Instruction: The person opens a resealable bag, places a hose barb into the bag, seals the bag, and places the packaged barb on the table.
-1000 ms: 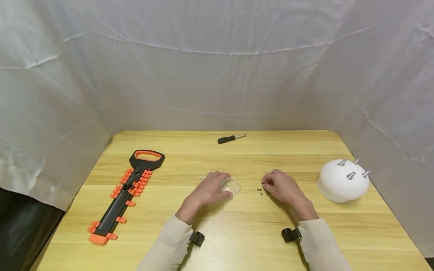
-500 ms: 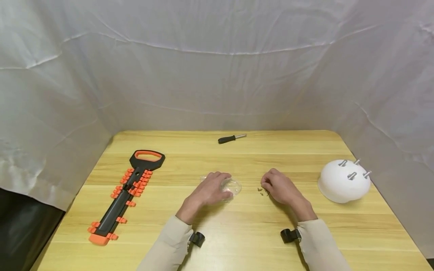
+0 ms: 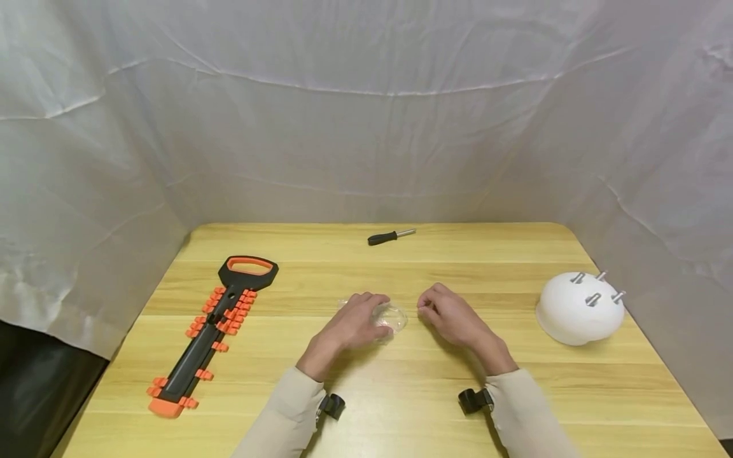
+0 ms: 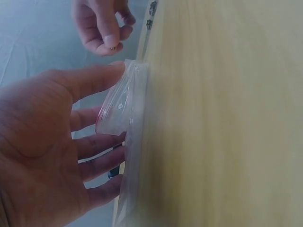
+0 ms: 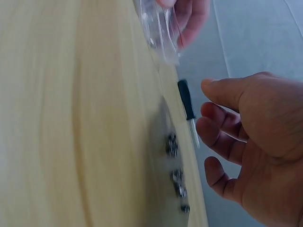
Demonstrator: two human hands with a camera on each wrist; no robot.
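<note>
My left hand (image 3: 356,321) holds a clear plastic bag (image 4: 116,111) at its mouth, thumb on the near edge and fingers behind. The bag (image 3: 392,318) lies on the table in the head view. Just right of it, my right hand (image 3: 449,313) hovers with thumb and forefinger together. Between those fingertips a tiny brass-coloured screw (image 4: 113,48) shows in the left wrist view; most of it is hidden. Several small screws (image 5: 177,182) lie on the table beneath the right hand, which covers them in the head view.
A black-handled screwdriver (image 3: 382,238) lies near the back edge. To the left is a black tool rack (image 3: 191,362) with orange clips and handle. A white rounded object (image 3: 578,312) with metal posts stands at right. Pale curtains (image 3: 366,140) surround the wooden table (image 3: 401,407).
My right hand has moved left from the loose screws towards the bag, pinching a screw. The left hand stays in place on the bag.
</note>
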